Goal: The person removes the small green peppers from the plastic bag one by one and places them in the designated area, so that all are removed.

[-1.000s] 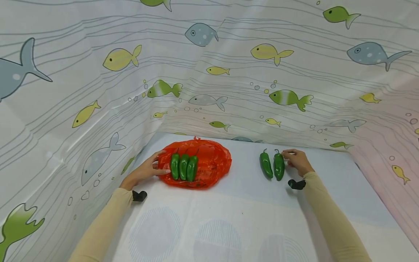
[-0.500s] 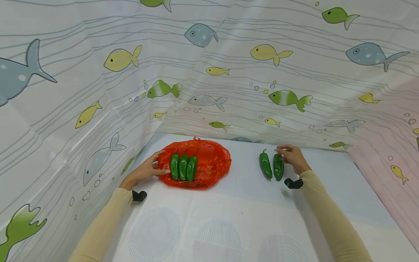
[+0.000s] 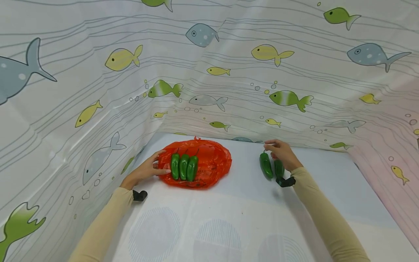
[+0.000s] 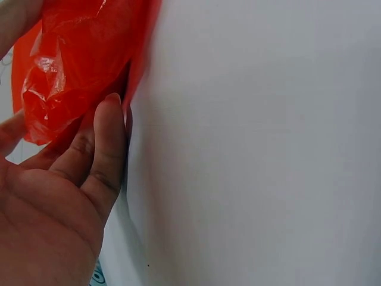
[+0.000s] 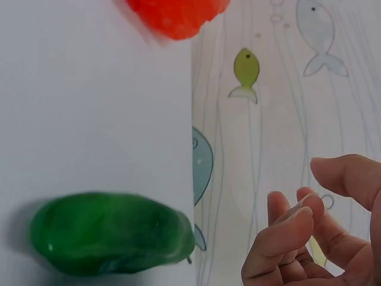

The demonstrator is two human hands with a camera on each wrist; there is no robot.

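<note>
In the head view, my left hand holds the left edge of a crumpled red plastic bag. Its thumb lies beside the leftmost of three green peppers lined up on the bag. The left wrist view shows fingers tucked along the underside of the red plastic. My right hand hovers by the stem of a green pepper on the table, thumb and fingertips apart with nothing between them. Another green pepper lies under that hand, its upper part hidden.
The white table carries pale printed circles near its front. Fish-patterned sheeting stands behind the table and along both sides. A black wrist camera mount sits beside the right sleeve.
My right hand has moved left, from beside the right-hand loose pepper to over the left-hand one's stem. My left hand, the bag and all the peppers have stayed in place.
</note>
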